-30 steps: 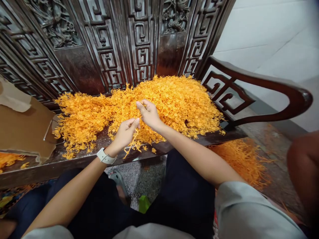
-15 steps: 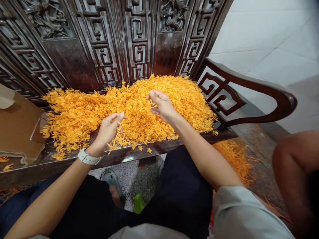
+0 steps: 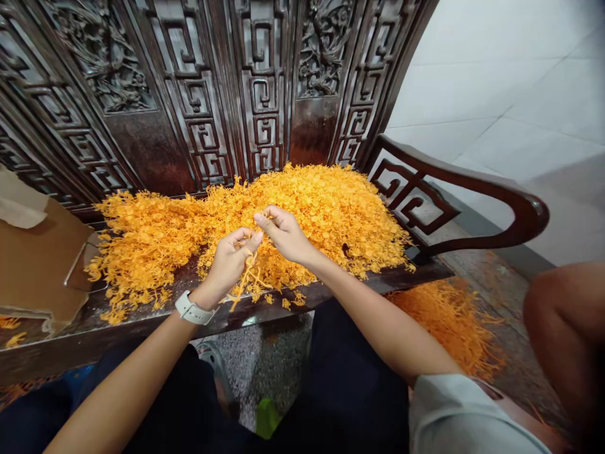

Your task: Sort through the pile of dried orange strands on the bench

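Observation:
A wide heap of small orange-yellow stringy plastic pieces (image 3: 326,208) covers much of a dark wooden bench seat (image 3: 189,277). My left hand (image 3: 232,257), with a pale watch (image 3: 195,310) on its wrist, is closed on an orange plastic strand (image 3: 250,274) that dangles below the fingers over the front of the heap. Just up and to the right, my right hand (image 3: 283,234) is pinched, its fingertips close to the left ones. A bit of orange shows at its fingertips, but its exact shape is hidden by the fingers.
A carved bench back (image 3: 265,107) rises behind the heap, with a curved armrest (image 3: 501,195) at right. At left stands a cardboard box (image 3: 42,258) beside a bent metal wire (image 3: 75,258). More orange strands (image 3: 449,321) lie lower right, near another person's bent limb (image 3: 562,321).
My hands have come together: the left moved right, the right moved left and down. The orange strand still hangs from my left hand. The camera view has tilted up slightly.

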`<state>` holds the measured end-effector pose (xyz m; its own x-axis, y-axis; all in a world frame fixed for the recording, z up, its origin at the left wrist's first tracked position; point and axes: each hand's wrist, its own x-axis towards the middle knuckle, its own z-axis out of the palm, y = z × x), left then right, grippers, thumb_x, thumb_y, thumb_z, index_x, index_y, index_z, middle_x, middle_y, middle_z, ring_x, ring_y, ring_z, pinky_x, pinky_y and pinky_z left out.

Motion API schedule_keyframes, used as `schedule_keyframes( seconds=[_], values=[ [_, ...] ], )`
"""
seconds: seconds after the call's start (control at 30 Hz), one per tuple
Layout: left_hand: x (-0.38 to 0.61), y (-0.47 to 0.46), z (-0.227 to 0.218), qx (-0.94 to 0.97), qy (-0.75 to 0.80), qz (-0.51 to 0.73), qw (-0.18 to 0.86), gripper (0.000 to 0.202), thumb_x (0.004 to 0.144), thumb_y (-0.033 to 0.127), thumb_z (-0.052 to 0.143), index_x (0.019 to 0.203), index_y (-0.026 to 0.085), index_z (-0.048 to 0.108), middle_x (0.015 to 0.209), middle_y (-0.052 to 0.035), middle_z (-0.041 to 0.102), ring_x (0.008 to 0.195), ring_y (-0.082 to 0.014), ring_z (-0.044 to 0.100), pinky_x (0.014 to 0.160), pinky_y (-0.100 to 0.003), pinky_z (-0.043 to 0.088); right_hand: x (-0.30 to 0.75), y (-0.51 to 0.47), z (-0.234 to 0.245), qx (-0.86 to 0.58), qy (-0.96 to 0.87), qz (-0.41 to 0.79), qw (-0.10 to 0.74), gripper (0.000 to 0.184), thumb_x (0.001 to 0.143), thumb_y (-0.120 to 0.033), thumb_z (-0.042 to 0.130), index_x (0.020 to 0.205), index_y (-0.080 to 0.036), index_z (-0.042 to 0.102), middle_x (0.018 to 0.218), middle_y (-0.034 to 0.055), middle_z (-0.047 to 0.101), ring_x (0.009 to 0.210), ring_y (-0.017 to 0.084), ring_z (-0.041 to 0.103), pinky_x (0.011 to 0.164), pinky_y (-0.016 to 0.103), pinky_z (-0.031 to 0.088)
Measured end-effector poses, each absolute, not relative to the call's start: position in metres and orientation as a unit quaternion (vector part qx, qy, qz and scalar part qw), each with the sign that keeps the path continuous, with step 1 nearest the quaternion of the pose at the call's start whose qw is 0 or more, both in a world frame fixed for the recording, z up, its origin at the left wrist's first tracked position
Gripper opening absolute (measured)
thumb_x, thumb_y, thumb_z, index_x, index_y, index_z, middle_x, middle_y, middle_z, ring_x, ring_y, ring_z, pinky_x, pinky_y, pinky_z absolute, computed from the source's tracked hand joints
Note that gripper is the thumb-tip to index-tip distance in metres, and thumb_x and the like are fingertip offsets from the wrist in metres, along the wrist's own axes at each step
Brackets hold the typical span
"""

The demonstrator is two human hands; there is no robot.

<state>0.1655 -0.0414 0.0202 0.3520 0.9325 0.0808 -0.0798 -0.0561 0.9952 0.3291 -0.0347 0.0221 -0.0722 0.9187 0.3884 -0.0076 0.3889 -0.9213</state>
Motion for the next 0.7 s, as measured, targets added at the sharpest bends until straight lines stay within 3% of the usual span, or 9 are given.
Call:
schedule_keyframes(
  seconds=[0.13, 0.37, 0.57, 0.7],
  values=[
    [0.164, -0.045, 0.024, 0.531, 0.351, 0.376, 0.673, 0.055, 0.081, 0.064, 0.083, 0.073, 0.018, 0.054, 0.050, 0.0063, 0.048, 0.041, -0.0060, 0.038, 0.043, -0.020, 0.032, 0.329, -0.040, 0.019, -0.354, -0.602, 0.457, 0.551, 0.046, 0.097, -0.062, 0.067, 0.080, -0.021, 0.054, 0.071, -0.0041, 0.048, 0.061, 0.010, 0.042, 0.055, 0.026, 0.035],
    [0.169, -0.044, 0.027, 0.466, 0.331, 0.417, 0.707, 0.050, 0.075, 0.051, 0.093, 0.076, 0.017, 0.056, 0.052, 0.0093, 0.042, 0.041, -0.0025, 0.031, 0.041, -0.015, 0.028, 0.313, -0.041, 0.018, -0.345, -0.477, 0.590, 0.552, 0.055, 0.081, -0.065, 0.082, 0.082, -0.024, 0.046, 0.059, -0.0106, 0.042, 0.044, 0.004, 0.025, 0.042, 0.021, 0.020],
    [0.158, -0.058, 0.041, 0.505, 0.303, 0.427, 0.686, 0.046, 0.080, 0.048, 0.091, 0.072, 0.015, 0.060, 0.056, 0.0070, 0.043, 0.043, -0.0017, 0.034, 0.042, -0.014, 0.029, 0.372, -0.001, 0.024, -0.446, -0.283, 0.493, 0.691, 0.042, 0.094, -0.042, 0.075, 0.080, -0.025, 0.039, 0.057, -0.0118, 0.027, 0.045, 0.005, 0.019, 0.043, 0.020, 0.016],
    [0.144, -0.053, 0.042, 0.498, 0.321, 0.449, 0.669, 0.044, 0.081, 0.051, 0.089, 0.075, 0.016, 0.062, 0.052, 0.0069, 0.044, 0.041, -0.0033, 0.035, 0.042, -0.015, 0.031, 0.406, -0.006, 0.033, -0.441, -0.346, 0.489, 0.668, 0.038, 0.096, -0.042, 0.073, 0.080, -0.024, 0.044, 0.061, -0.0095, 0.030, 0.048, 0.006, 0.015, 0.045, 0.024, 0.011]
  ],
)
